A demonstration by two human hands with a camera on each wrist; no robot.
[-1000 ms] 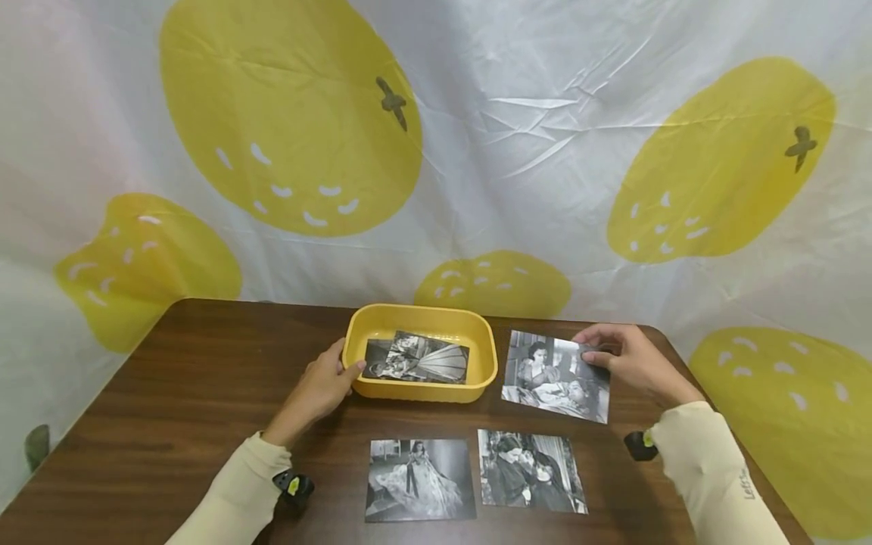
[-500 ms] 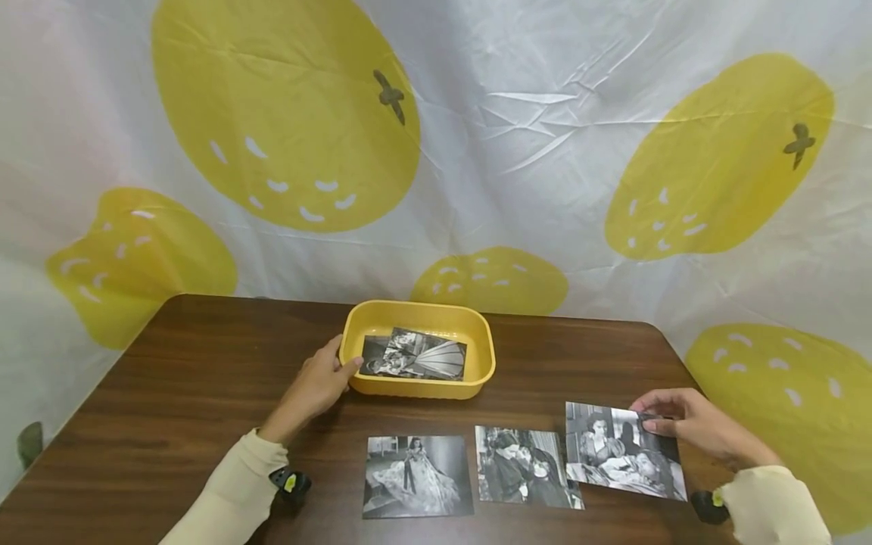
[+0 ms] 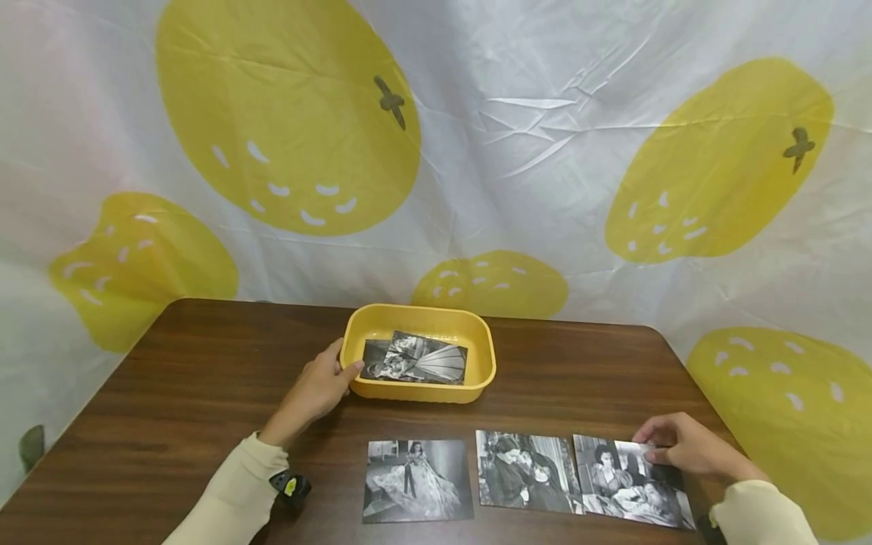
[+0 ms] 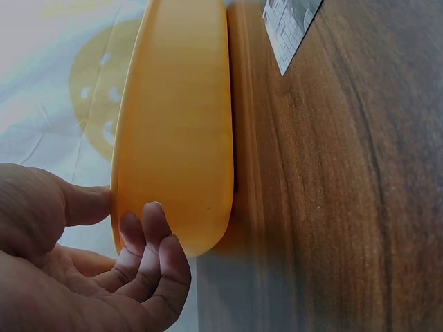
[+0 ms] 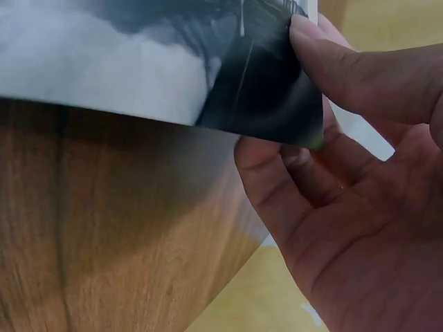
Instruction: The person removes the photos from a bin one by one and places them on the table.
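Note:
My left hand (image 3: pixel 316 386) grips the left end of a yellow plastic tub (image 3: pixel 422 391), thumb over the rim and fingers against the outside wall. Inside the tub lie overlapping black-and-white photos (image 3: pixel 428 359). At the right, my right hand (image 3: pixel 691 446) pinches the upper right corner of a black-and-white photo (image 3: pixel 633 484) of two people; the right wrist view shows the thumb on top of the photo (image 5: pixel 263 90) and fingers beneath. Just left of it, a photo of a close pair (image 3: pixel 524 469) lies on the table, and farther left a photo of a figure in a wide gown (image 3: pixel 417 481).
The dark brown wooden table (image 3: pixel 204 393) has a rounded far edge close to a hanging white cloth (image 3: pixel 518 189) printed with large yellow fruit. A dark band with a yellow-green mark (image 3: pixel 291 485) sits at the left wrist.
My right hand has carried its photo from beside the tub toward the front right, then down into line with the other two photos. The left hand has stayed on the tub.

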